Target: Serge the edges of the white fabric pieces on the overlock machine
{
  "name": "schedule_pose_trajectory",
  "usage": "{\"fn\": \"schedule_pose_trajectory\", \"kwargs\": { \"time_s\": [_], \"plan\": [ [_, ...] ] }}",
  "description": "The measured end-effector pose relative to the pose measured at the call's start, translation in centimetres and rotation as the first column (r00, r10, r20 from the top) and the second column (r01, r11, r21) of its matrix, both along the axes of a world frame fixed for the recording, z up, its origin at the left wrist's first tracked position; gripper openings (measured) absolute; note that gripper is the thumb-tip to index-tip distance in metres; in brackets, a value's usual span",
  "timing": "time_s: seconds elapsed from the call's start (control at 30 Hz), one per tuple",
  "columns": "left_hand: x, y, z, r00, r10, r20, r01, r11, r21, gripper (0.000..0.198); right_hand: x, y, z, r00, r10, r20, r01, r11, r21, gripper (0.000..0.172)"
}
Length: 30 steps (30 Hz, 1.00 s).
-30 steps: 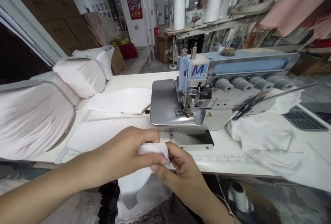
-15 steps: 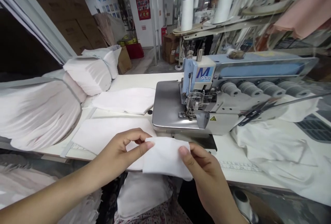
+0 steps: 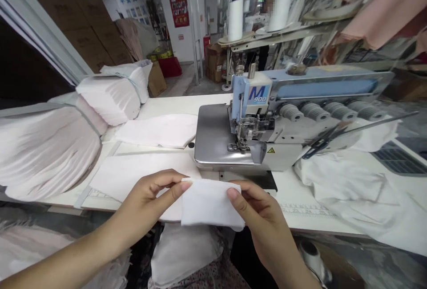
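Between my two hands a small white fabric piece (image 3: 210, 204) is held up by its top corners, just in front of the table edge. My left hand (image 3: 163, 193) pinches its upper left corner between thumb and fingers. At the upper right corner my right hand (image 3: 251, 204) grips it, thumb on the front face. Behind it stands a blue and white overlock sewing machine (image 3: 253, 115) with a metal work plate (image 3: 213, 135). Flat white cut pieces (image 3: 143, 171) lie left of the plate, partly behind my left hand. More white cloth (image 3: 183, 253) rests on my lap.
Bundled stacks of pale fabric (image 3: 50, 146) fill the table's left side. Crumpled white cloth (image 3: 347, 191) lies on the right, near long black-handled tweezers or scissors (image 3: 320, 142). Thread cones (image 3: 235, 19) stand behind the machine, and a person (image 3: 267, 4) is farther back.
The view has shifted slightly, so the machine and table sit a little further left. Both hands keep their hold on the white fabric piece, which hangs a bit straighter.
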<state>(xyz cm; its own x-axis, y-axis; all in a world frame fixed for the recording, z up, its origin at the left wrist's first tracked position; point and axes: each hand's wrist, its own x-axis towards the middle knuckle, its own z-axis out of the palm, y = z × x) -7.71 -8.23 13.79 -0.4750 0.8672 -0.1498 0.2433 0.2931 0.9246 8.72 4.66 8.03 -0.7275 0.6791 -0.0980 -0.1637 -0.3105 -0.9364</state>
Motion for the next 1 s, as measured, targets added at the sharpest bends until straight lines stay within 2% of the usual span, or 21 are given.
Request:
{"fn": "schedule_pose_trajectory", "kwargs": {
  "time_s": [0.1,0.23,0.33,0.4,0.47,0.5,0.57,0.63,0.67,0.7,0.8,0.87,0.93,1.0],
  "plan": [
    [0.0,-0.2,-0.3,0.986,0.058,0.155,-0.055,0.998,-0.020,0.016,-0.3,0.1,-0.2,0.999,0.012,-0.042,-0.012,1.000,-0.014,0.009],
    [0.1,0.4,-0.4,0.926,0.084,0.368,-0.068,0.996,-0.056,0.018,-0.6,0.2,-0.3,0.997,0.049,-0.065,-0.054,0.996,-0.077,0.012],
    [0.7,1.5,-0.3,0.896,0.112,0.430,-0.088,0.993,-0.075,0.019,-0.6,0.3,-0.2,0.996,0.066,-0.056,-0.073,0.990,-0.122,0.020],
    [1.4,2.3,-0.1,0.887,0.135,0.442,-0.107,0.990,-0.088,0.022,-0.7,0.2,-0.1,0.996,0.074,-0.042,-0.078,0.990,-0.117,0.023],
    [2.1,3.0,0.0,0.900,0.111,0.421,-0.075,0.992,-0.103,0.025,-0.8,0.2,0.0,0.996,0.083,-0.025,-0.085,0.992,-0.088,0.027],
    [2.4,3.3,0.1,0.929,0.071,0.364,-0.037,0.994,-0.101,0.027,-0.8,0.2,0.1,0.996,0.084,-0.016,-0.085,0.995,-0.059,0.028],
    [2.8,4.0,0.2,0.993,-0.031,0.112,0.041,0.996,-0.083,0.029,-0.9,0.2,0.4,0.998,0.057,0.001,-0.057,0.998,0.014,0.031],
    [2.7,4.9,0.5,0.977,-0.083,-0.194,0.078,0.996,-0.036,0.025,-0.9,0.2,0.7,0.999,0.046,-0.002,-0.046,0.996,0.074,0.033],
    [2.4,5.5,0.6,0.956,-0.073,-0.284,0.077,0.997,0.003,0.022,-0.9,0.2,0.8,0.998,0.058,-0.016,-0.056,0.994,0.094,0.028],
    [2.0,6.1,0.8,0.947,-0.048,-0.317,0.065,0.997,0.042,0.021,-0.9,0.2,0.7,0.997,0.075,-0.028,-0.071,0.991,0.110,0.024],
    [0.3,8.4,1.0,0.948,0.001,-0.320,0.040,0.992,0.121,0.021,-1.0,0.2,-0.6,0.998,0.046,0.037,-0.052,0.980,0.194,0.033],
    [-0.9,9.8,0.7,0.900,-0.043,-0.435,0.099,0.989,0.107,0.019,-1.2,0.4,-2.1,0.990,-0.032,0.138,-0.003,0.969,0.248,0.017],
    [-1.7,10.7,0.1,0.806,-0.092,-0.585,0.164,0.984,0.072,0.015,-1.4,0.6,-3.7,0.984,-0.066,0.167,0.024,0.969,0.245,0.003],
    [-1.8,11.1,-0.5,0.720,-0.052,-0.692,0.163,0.982,0.096,0.016,-1.5,0.8,-4.9,0.989,-0.066,0.135,0.036,0.976,0.213,0.004]
  ]
}}
